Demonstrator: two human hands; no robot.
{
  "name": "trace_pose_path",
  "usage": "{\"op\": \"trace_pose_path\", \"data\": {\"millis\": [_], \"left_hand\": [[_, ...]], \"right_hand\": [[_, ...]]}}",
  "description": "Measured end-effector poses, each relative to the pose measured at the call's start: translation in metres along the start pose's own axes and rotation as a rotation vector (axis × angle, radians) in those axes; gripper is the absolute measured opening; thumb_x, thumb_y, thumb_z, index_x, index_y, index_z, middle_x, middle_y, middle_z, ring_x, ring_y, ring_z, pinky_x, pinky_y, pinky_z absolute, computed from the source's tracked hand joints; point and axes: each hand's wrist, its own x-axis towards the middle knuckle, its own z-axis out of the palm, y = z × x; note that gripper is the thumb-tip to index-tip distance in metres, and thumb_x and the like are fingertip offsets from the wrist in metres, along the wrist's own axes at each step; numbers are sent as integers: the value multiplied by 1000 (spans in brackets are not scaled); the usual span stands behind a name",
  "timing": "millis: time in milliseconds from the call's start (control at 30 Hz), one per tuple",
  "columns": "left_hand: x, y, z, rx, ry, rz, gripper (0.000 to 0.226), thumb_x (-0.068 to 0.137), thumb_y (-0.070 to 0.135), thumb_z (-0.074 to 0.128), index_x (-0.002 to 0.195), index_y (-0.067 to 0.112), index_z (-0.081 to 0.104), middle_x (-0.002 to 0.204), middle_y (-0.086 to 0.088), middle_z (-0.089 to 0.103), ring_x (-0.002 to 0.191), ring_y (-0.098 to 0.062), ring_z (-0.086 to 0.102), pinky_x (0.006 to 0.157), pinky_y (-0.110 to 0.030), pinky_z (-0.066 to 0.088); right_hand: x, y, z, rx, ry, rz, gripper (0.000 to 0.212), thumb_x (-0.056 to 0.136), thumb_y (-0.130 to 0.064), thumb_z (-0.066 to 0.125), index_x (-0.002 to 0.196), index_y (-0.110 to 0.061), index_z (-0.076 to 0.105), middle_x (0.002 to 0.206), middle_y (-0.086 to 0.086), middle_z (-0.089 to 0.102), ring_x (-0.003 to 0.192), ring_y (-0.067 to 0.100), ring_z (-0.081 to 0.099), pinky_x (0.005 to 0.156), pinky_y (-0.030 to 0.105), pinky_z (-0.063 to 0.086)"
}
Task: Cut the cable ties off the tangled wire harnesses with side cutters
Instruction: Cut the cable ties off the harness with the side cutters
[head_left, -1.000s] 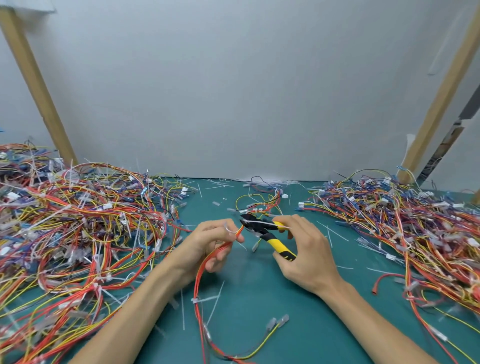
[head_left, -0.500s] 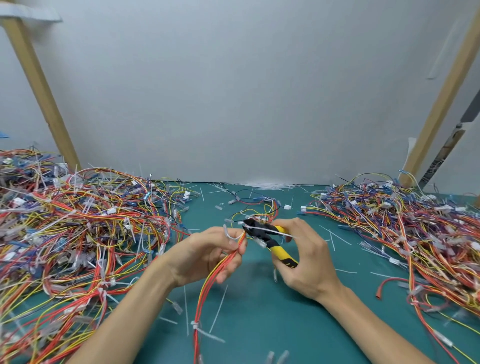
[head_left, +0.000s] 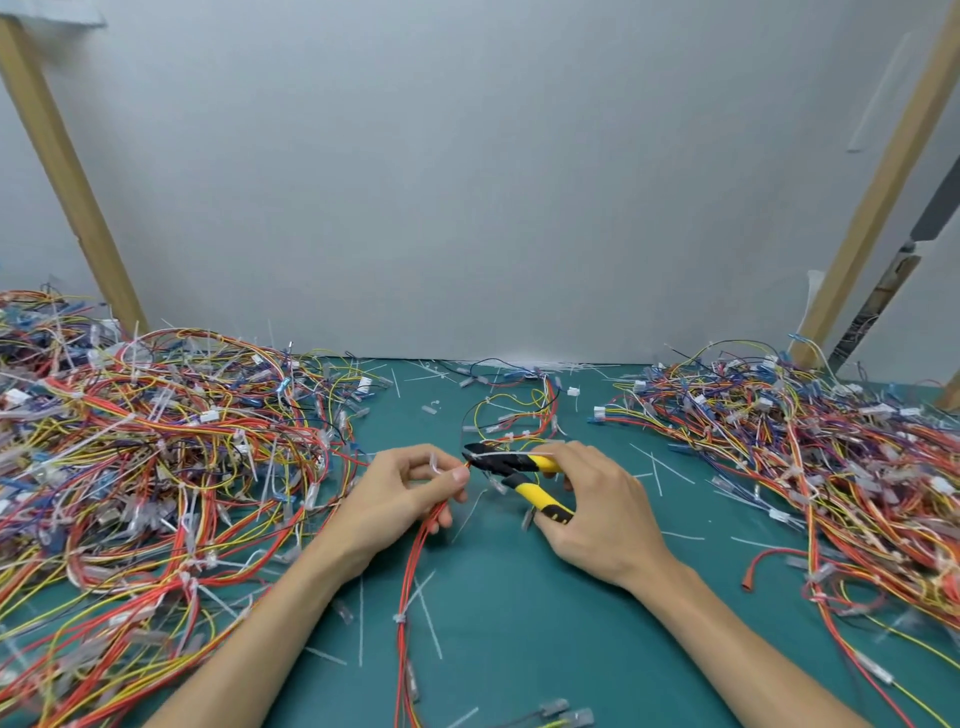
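Observation:
My left hand (head_left: 410, 493) pinches a bundle of red and orange wires (head_left: 410, 582) that hangs down towards the table's near edge. A clear cable tie (head_left: 435, 462) loops over the bundle at my fingertips. My right hand (head_left: 597, 509) grips the yellow-and-black side cutters (head_left: 519, 470). Their black jaws point left and meet the wire bundle just right of my left thumb. A second white tie (head_left: 399, 618) wraps the same bundle lower down.
A big heap of tangled harnesses (head_left: 145, 467) fills the left of the green mat (head_left: 519, 597). Another heap (head_left: 831, 457) covers the right. A small harness (head_left: 514, 410) lies behind the hands. Cut tie pieces are scattered about; wooden posts (head_left: 67, 171) lean against the wall.
Both hands have lifted a little and the bundle hangs higher. The cutter jaws have stayed at the wire by my left fingertips.

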Motion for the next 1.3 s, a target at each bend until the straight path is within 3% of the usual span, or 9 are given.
{"op": "trace_pose_path", "data": {"millis": [233, 400, 667, 867, 1067, 1300], "left_hand": [[0, -2, 4, 0, 149, -4, 14, 92, 8, 64, 89, -5, 64, 68, -8, 69, 45, -14, 52, 44, -20, 42], [-2, 0, 5, 3, 103, -3, 12, 91, 9, 66, 84, 0, 65, 67, -10, 69, 45, -15, 53, 44, -20, 43], [-1, -2, 2, -7, 73, -18, 14, 89, 10, 68, 80, 2, 63, 66, -10, 68, 44, -14, 53, 44, -20, 43], [-2, -1, 2, 13, 61, -27, 13, 90, 10, 67, 83, 1, 63, 65, -9, 67, 45, -14, 54, 45, -20, 44], [-3, 1, 6, 68, 66, -43, 11, 92, 8, 64, 91, -3, 65, 65, -7, 68, 45, -12, 55, 45, -19, 45], [-4, 3, 5, 76, 72, -52, 9, 92, 5, 64, 90, -4, 64, 65, -7, 68, 44, -10, 54, 45, -18, 44]], "right_hand": [[0, 3, 1, 60, -28, 41, 45, 67, -36, 59, 112, -37, 55, 99, -21, 56, 86, 4, 47, 73, 24, 40], [0, 1, 1, -28, -13, -10, 37, 74, -40, 62, 110, -32, 57, 95, -19, 55, 90, 11, 51, 74, 26, 40], [-4, -4, -1, -87, 17, 1, 30, 71, -37, 68, 98, -33, 56, 77, -18, 53, 76, 13, 55, 59, 29, 41], [-2, -4, 0, -100, -3, 27, 23, 70, -38, 64, 90, -33, 54, 68, -12, 53, 63, 11, 46, 53, 27, 36], [-2, -3, 0, -124, -29, 43, 21, 70, -35, 65, 87, -30, 54, 65, -10, 54, 64, 18, 51, 53, 27, 37], [-3, -4, 2, -139, -28, 15, 25, 75, -36, 68, 96, -33, 55, 76, -13, 54, 70, 13, 48, 57, 27, 37]]}}
